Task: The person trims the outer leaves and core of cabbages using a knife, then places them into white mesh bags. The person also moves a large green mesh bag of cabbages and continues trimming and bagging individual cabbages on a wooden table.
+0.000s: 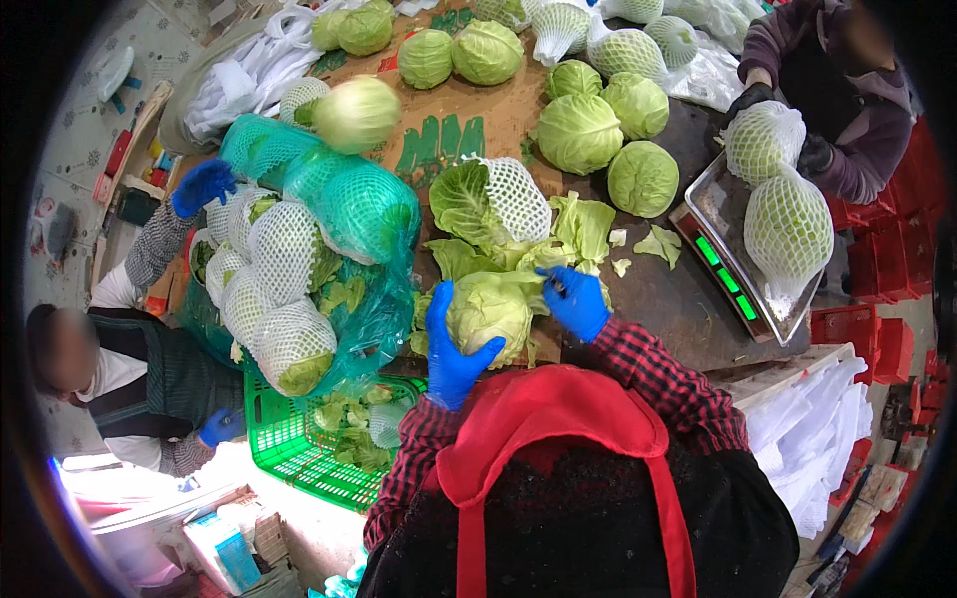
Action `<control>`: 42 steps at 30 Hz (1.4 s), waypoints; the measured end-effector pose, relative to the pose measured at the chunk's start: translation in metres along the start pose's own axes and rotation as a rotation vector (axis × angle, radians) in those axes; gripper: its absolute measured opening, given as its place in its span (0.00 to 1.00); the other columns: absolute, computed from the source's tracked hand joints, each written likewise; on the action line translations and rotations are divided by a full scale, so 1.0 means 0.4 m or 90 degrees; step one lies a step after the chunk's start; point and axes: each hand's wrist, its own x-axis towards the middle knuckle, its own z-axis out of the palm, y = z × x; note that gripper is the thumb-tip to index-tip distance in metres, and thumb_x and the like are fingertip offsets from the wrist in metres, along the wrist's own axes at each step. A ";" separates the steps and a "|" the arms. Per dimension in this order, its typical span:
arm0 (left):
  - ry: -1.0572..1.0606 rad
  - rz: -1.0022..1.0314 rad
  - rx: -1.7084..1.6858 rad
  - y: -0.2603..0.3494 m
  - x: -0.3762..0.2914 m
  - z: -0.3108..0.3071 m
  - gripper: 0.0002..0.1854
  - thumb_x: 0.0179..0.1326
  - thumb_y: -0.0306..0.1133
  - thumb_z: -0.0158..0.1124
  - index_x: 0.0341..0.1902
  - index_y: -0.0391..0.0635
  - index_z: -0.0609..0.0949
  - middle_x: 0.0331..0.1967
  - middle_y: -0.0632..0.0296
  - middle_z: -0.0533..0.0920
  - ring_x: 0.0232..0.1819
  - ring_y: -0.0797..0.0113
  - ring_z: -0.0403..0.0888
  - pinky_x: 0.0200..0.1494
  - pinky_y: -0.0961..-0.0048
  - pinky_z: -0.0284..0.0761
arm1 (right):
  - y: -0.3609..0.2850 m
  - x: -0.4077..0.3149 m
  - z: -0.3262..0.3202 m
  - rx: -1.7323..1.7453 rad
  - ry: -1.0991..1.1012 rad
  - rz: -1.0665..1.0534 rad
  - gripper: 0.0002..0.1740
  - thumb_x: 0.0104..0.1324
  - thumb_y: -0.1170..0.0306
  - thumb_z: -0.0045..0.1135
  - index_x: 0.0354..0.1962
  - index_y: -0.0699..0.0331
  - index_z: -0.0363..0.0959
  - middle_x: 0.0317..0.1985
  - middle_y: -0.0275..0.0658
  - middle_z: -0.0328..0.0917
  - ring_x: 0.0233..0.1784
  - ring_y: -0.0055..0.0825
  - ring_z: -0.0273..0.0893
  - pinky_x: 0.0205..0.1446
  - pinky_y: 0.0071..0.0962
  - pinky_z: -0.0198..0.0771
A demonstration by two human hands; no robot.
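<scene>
A pale green cabbage point(490, 314) lies in front of me on the table, among loose outer leaves. My left hand point(457, 355), in a blue glove, cups its left and near side, thumb and fingers spread around it. At its upper right, my right hand point(576, 299), also blue-gloved, has its fingertips closed at an outer leaf point(512, 278); a small dark spot by the fingers is too small to identify. Just beyond lie torn leaves point(583, 224) and white foam netting point(518, 200) beside a large open leaf point(461, 198).
Left, netted cabbages point(280, 243) fill a green plastic bag point(366, 198), above a green basket point(314, 467). A co-worker's blue-gloved hand point(203, 187) is beside it. Bare cabbages point(579, 134) sit beyond. Right, another person handles netted cabbages point(789, 224) on a scale point(721, 202).
</scene>
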 end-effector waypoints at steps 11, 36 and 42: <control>-0.067 0.049 -0.038 0.013 -0.050 -0.035 0.57 0.39 0.40 0.81 0.71 0.39 0.56 0.71 0.47 0.57 0.72 0.52 0.55 0.72 0.59 0.53 | -0.065 0.022 -0.107 -0.007 0.084 -0.008 0.29 0.60 0.63 0.64 0.59 0.50 0.71 0.43 0.42 0.78 0.32 0.33 0.77 0.37 0.31 0.73; -0.197 0.159 0.105 0.098 -0.007 -0.029 0.58 0.41 0.43 0.78 0.73 0.40 0.54 0.72 0.45 0.55 0.72 0.45 0.55 0.71 0.57 0.55 | -0.131 0.035 -0.071 0.101 -0.255 -0.042 0.29 0.53 0.49 0.67 0.48 0.57 0.79 0.39 0.45 0.80 0.37 0.37 0.80 0.41 0.30 0.74; -0.214 0.136 0.114 0.109 0.000 -0.030 0.58 0.41 0.42 0.78 0.73 0.39 0.54 0.72 0.45 0.55 0.71 0.45 0.56 0.71 0.57 0.55 | -0.129 0.031 -0.052 0.045 -0.225 -0.054 0.25 0.53 0.50 0.65 0.41 0.60 0.82 0.33 0.43 0.80 0.34 0.39 0.80 0.38 0.32 0.73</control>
